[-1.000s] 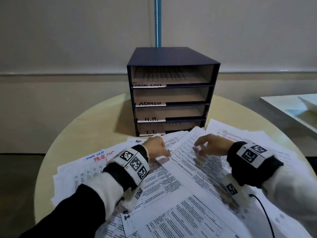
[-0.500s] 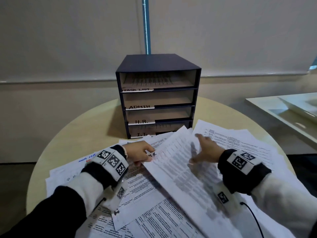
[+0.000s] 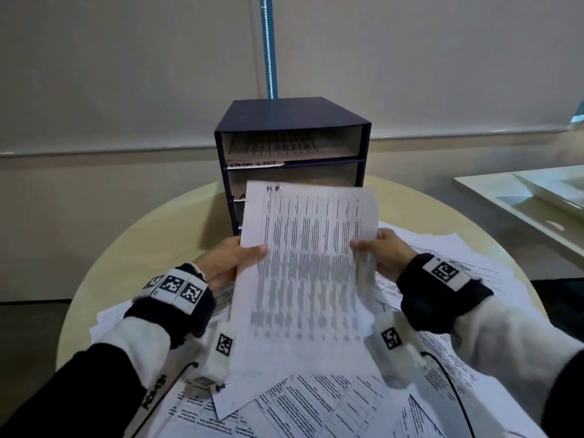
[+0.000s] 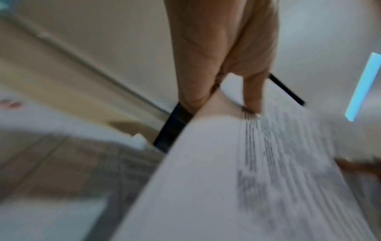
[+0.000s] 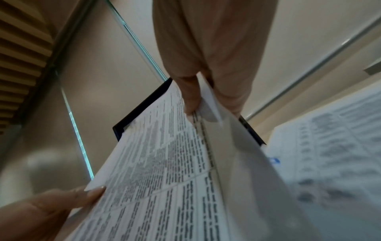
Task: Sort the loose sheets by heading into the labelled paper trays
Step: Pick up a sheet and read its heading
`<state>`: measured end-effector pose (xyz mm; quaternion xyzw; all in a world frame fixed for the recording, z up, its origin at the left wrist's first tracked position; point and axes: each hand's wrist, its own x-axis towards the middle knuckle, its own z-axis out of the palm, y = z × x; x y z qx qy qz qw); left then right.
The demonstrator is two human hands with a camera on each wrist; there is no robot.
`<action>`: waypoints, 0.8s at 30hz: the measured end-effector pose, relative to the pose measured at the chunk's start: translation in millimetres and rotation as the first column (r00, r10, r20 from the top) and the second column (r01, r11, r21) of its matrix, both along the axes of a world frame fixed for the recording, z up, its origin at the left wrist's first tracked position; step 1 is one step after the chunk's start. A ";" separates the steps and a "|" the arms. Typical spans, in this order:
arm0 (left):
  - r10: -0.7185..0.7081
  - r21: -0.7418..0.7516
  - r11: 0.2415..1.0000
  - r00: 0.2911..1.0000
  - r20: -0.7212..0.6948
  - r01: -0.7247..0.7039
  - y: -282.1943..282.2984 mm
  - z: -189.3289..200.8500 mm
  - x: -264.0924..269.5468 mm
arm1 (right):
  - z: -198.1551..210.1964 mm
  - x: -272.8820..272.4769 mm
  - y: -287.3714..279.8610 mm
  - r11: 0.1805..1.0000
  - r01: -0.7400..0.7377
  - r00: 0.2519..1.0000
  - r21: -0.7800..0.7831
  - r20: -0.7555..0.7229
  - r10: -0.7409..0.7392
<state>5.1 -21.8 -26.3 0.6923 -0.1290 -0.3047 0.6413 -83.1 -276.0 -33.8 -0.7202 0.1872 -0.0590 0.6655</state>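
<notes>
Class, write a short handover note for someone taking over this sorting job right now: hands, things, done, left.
Left hand grips the sheet's left edge; right hand grips its right edge.
The sheet is held up in front of the trays; its heading is too blurred to read.
Done: paper lies in the TASK LIST tray.
Left: file this sheet, then the pile on the table.

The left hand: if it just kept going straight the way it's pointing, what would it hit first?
Probably the tray unit. The left hand grips the sheet's left edge and points forward, toward the unit's lower left front, which stands just beyond it. Depth is hard to judge, but nothing else shows between them.
</notes>
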 end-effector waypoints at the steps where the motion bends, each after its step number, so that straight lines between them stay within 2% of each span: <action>1: -0.013 0.029 1.000 0.999 0.044 0.012 -2.7 3.5 -2.3 | 6.4 3.5 1.2 1.000 -0.003 0.999 0.002 0.035 0.003; 2: 0.041 0.042 0.998 0.992 0.117 -0.047 -5.2 8.5 -4.0 | 12.7 6.1 2.1 1.000 -0.021 0.997 -0.017 0.067 0.022; 3: 0.152 0.036 0.986 0.964 0.217 -0.163 -7.9 15.0 -4.1 | 18.3 9.0 1.6 0.996 -0.046 0.995 -0.074 0.090 0.052; 5: 0.363 -0.035 0.923 0.835 0.414 -0.384 -8.6 30.5 1.8 | 27.1 13.2 -1.9 0.960 -0.102 0.989 -0.260 0.077 0.125; 6: 0.422 -0.100 0.900 0.786 0.453 -0.425 -7.1 38.6 6.0 | 29.4 14.2 -3.5 0.935 -0.129 0.987 -0.330 0.048 0.154; 8: 0.468 -0.194 0.882 0.752 0.464 -0.429 -2.8 54.9 10.2 | 29.6 14.1 -6.8 0.916 -0.173 0.984 -0.361 -0.015 0.180; 12: 0.441 -0.230 0.897 0.786 0.434 -0.377 -0.1 65.8 11.6 | 17.4 11.3 0.3 0.960 -0.227 0.972 -0.166 -0.101 0.213; 16: 0.322 -0.229 0.933 0.927 0.190 -0.277 0.4 47.0 10.8 | 5.7 9.9 7.1 0.983 -0.182 0.980 -0.023 -0.089 0.179; 20: 0.201 -0.113 0.974 0.979 0.022 -0.198 2.6 16.4 12.0 | -1.6 6.6 1.9 0.989 -0.146 0.986 0.014 -0.077 0.147; 24: 0.191 -0.013 0.981 0.980 -0.056 -0.192 2.0 -6.9 12.9 | -5.2 3.2 -0.9 0.984 -0.176 0.977 -0.022 -0.129 0.171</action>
